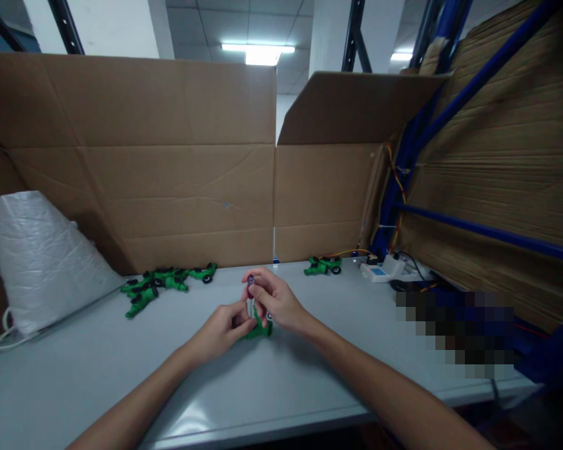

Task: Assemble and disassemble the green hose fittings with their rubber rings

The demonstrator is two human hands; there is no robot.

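Note:
In the middle of the table, my right hand (274, 299) grips the dark purple handle of a small screwdriver (250, 287), which stands upright with its shaft down. My left hand (225, 326) is closed on a green toy vehicle (261, 329) below it, with fingers by the screwdriver's shaft. Fingers cover much of this toy, though part of a wheel shows beside my right hand. The screwdriver's tip is hidden, so I cannot tell whether it sits in a screw.
Several green toy vehicles (166, 279) with black parts lie at the back left, beside a white wrapped bag (42, 269). Another green toy (323, 265) lies at the back right, near a power strip (387, 270). Cardboard walls (192, 187) and a blue metal frame (488, 234) border the table.

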